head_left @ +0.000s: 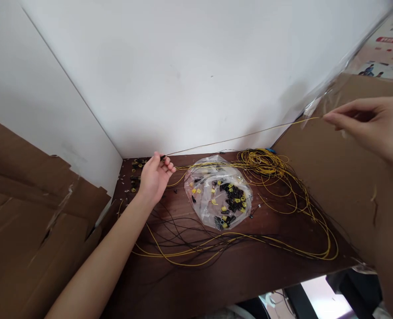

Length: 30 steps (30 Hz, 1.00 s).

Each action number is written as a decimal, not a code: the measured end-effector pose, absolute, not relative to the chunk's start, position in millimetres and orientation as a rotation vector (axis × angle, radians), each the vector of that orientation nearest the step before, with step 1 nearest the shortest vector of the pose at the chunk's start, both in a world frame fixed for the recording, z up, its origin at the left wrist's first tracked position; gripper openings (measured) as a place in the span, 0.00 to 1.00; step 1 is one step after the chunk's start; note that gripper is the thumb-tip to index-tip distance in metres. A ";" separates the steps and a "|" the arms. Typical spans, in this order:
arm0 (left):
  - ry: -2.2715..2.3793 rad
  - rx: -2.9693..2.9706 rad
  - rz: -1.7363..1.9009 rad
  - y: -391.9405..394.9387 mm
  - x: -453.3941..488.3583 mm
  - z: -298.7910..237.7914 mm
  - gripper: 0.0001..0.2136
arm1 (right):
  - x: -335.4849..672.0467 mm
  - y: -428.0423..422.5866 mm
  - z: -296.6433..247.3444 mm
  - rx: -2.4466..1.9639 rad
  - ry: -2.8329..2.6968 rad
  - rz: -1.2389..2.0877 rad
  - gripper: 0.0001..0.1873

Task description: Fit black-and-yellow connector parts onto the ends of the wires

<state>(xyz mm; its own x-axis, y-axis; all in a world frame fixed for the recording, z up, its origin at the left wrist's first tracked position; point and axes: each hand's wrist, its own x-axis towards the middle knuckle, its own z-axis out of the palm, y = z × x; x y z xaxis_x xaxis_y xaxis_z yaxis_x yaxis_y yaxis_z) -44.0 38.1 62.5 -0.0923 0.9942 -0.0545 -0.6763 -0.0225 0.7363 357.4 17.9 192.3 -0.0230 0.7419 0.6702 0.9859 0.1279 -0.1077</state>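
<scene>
My left hand [155,175] rests near the back left of the dark wooden table [216,274], its fingers pinched on one end of a thin yellow wire [236,137]. That wire stretches taut up to the right, where my right hand [365,122] pinches its other end in the air. Below the wire lies a clear plastic bag [218,192] of small black and yellow connectors. A bundle of yellow wires [266,161] is coiled behind the bag, and long yellow and black strands [196,248] loop across the table front.
Brown cardboard sheets [27,221] lean at the left, and another cardboard panel [342,177] stands at the right. Small black and brass parts [136,170] lie in the back left corner by the white wall. The table's front edge drops off at the lower right.
</scene>
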 end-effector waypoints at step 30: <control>0.975 1.147 1.550 37.6 -57.3 69.6 0.12 | 37.5 -22.0 29.4 -0.887 -2.796 0.184 0.07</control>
